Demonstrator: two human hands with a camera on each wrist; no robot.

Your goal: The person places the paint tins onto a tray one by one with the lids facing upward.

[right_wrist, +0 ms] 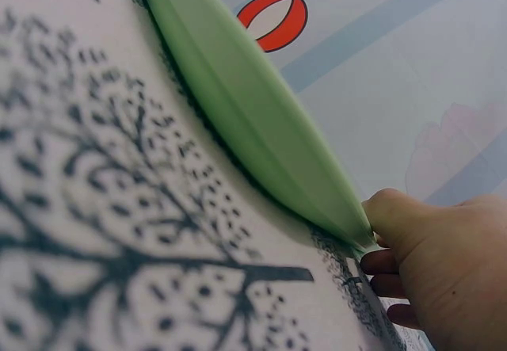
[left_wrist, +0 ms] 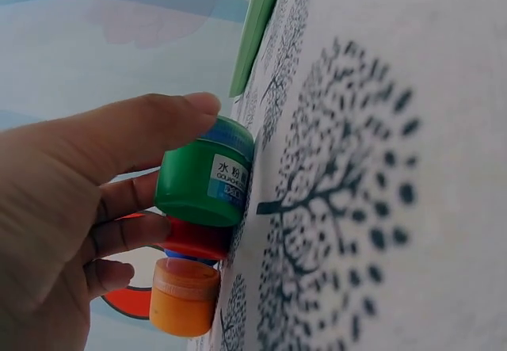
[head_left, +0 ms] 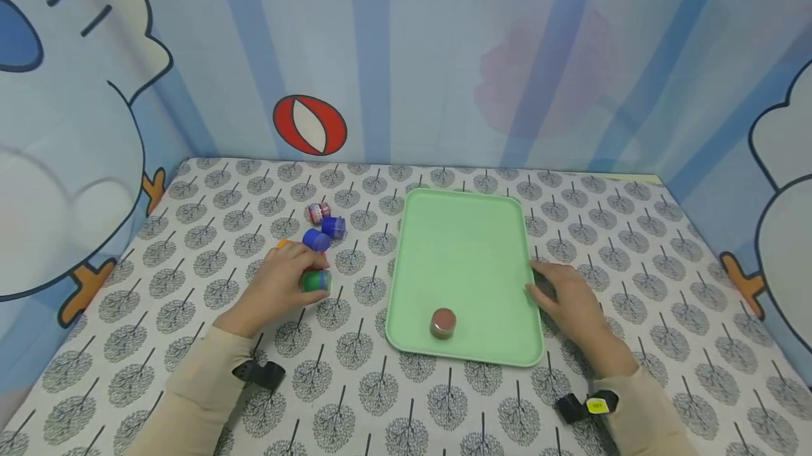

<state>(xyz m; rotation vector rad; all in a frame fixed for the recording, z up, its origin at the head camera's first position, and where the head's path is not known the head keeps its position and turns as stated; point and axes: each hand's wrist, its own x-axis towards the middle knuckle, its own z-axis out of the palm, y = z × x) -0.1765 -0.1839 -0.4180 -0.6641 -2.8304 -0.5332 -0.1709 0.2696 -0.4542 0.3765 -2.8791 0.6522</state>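
A green gouache paint jar (left_wrist: 202, 181) lies on its side on the cloth, and my left hand (head_left: 282, 283) holds it between thumb and fingers. Just beyond it are a red jar (left_wrist: 198, 238) and an orange jar (left_wrist: 185, 303), the latter mostly hidden by the hand in the head view. Two blue jars (head_left: 316, 239) and a red jar with a pale label (head_left: 318, 213) lie farther back. My right hand (head_left: 571, 301) pinches the right rim of a light green tray (head_left: 466, 251), thumb on the rim and fingers outside. A brownish-red jar (head_left: 443, 323) stands in the tray's near part.
A white cloth with grey tree prints (head_left: 355, 350) covers the table. Behind it hangs a blue cartoon-printed curtain (head_left: 431, 54). The tray stands to the right of the loose jars.
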